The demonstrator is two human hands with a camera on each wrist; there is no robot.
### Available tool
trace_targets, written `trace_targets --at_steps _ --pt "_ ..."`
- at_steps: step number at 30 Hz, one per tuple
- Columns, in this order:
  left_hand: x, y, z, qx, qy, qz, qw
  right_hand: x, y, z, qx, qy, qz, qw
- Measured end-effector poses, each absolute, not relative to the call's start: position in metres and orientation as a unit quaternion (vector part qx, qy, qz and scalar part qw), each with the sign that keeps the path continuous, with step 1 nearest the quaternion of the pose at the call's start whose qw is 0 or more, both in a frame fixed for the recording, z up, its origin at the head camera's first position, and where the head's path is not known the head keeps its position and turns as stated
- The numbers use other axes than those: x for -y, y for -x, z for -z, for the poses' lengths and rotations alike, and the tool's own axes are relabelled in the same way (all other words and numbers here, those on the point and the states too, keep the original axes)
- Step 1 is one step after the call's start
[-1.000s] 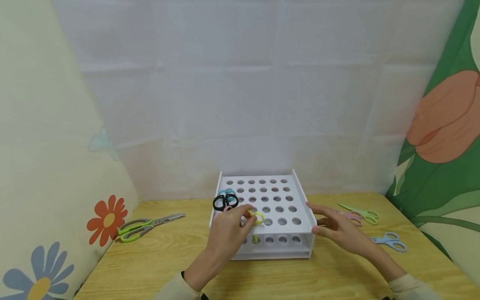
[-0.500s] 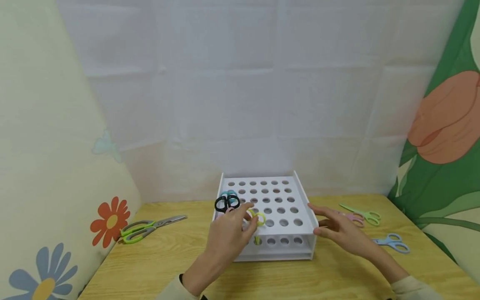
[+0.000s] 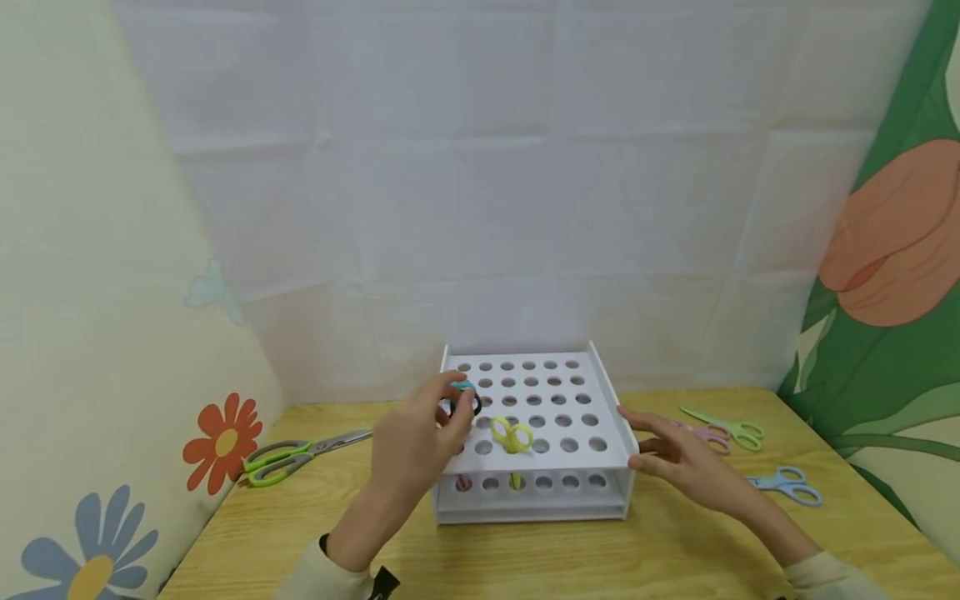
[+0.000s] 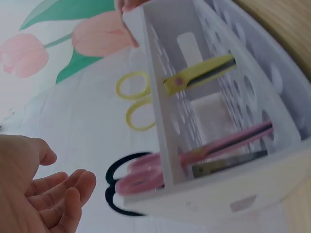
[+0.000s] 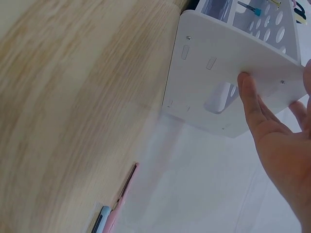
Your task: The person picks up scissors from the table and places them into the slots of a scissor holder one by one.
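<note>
Yellow scissors (image 3: 513, 439) stand in a front-row hole of the white two-level rack (image 3: 555, 461), their blades pointing down. My left hand (image 3: 412, 437) is just left of them, over the rack's left side, fingers loosely bent and empty in the left wrist view. It partly hides the black scissors and teal scissors (image 3: 464, 385) in the head view. Pink scissors (image 4: 141, 180) and the black scissors (image 4: 112, 167) stand in the rack near that hand. My right hand (image 3: 686, 462) rests its fingertips against the rack's right side wall (image 5: 204, 43).
Right of the rack lie light green scissors (image 3: 742, 433), pink scissors (image 3: 712, 437) and blue scissors (image 3: 787, 485). Large green-and-grey scissors (image 3: 281, 460) lie at the left of the wooden table (image 3: 525, 558). A white cloth (image 3: 510, 208) hangs behind.
My left hand has let go of the yellow scissors, which stay in the rack, and has moved left. My right hand has kept its place at the rack's side.
</note>
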State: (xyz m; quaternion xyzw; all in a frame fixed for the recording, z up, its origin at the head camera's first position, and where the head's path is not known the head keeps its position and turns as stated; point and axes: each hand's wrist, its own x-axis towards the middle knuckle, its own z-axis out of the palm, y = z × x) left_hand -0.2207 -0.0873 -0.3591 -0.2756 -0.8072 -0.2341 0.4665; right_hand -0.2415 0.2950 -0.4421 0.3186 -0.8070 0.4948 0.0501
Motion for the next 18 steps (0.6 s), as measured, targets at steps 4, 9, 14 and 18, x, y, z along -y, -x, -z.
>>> trace_targets --at_steps 4,9,14,18 --pt "0.098 0.224 0.353 0.802 0.257 0.241 0.483 -0.295 0.242 0.442 0.805 -0.319 -0.497 0.052" --pt "0.109 0.227 0.35 0.815 0.236 0.227 0.478 -0.296 0.242 0.442 0.802 -0.325 -0.499 0.055" --pt "0.126 0.232 0.348 0.831 0.202 0.212 0.473 -0.295 0.241 0.443 0.8 -0.328 -0.5 0.052" --pt "0.144 0.235 0.347 0.854 0.171 0.225 0.437 -0.297 0.241 0.442 0.799 -0.334 -0.498 0.05"
